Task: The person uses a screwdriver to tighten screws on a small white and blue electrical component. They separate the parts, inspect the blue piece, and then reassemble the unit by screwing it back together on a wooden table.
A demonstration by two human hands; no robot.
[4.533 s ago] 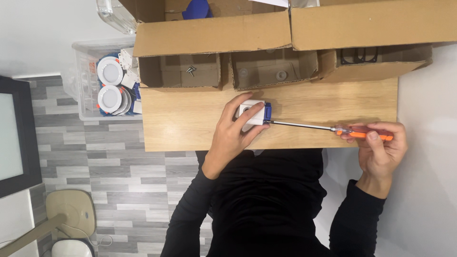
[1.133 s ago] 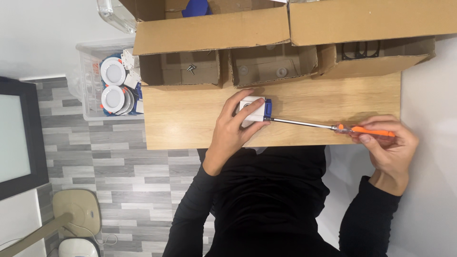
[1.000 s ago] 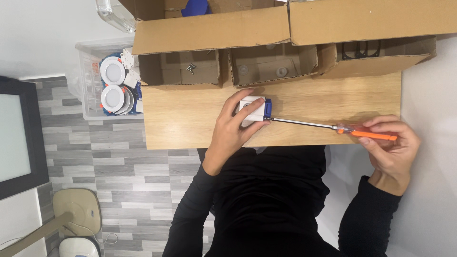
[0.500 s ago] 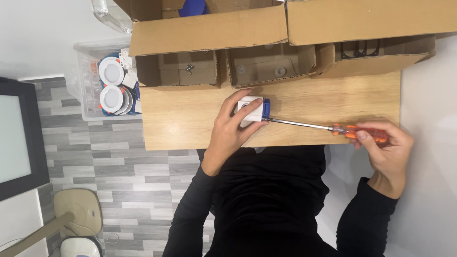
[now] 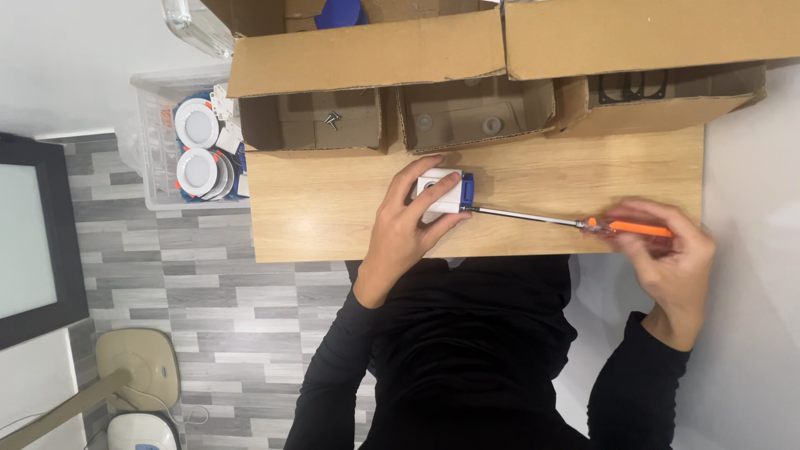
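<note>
The left hand point(image 5: 408, 225) presses a small white box-shaped part with a blue end point(image 5: 443, 191) down onto the wooden table point(image 5: 333, 208), fingers wrapped over its top and near side, so this grip is pinching the part in place. The part sits just in front of the middle cardboard box point(image 5: 475, 117), on the table's far half. A long screwdriver point(image 5: 550, 219) runs from the part's blue end toward the table's right edge; its tip meets the part and its orange handle lies in the right hand point(image 5: 667, 258), whose fingers are curled round the handle, pressed together on it.

By the look of it, the step in hand is driving or loosening a screw in the blue end of the part. The shaft is long and held only at its far end, so the next turn calls for steady pressure along the shaft toward the part, with the left hand bracing the part against sliding toward the cardboard box.

Left of that box, another cardboard box point(image 5: 317, 125) holds a few loose screws point(image 5: 332, 120). Beyond the table's left edge stands a clear plastic bin point(image 5: 158, 142) with round white lamp fittings point(image 5: 197, 150).
</note>
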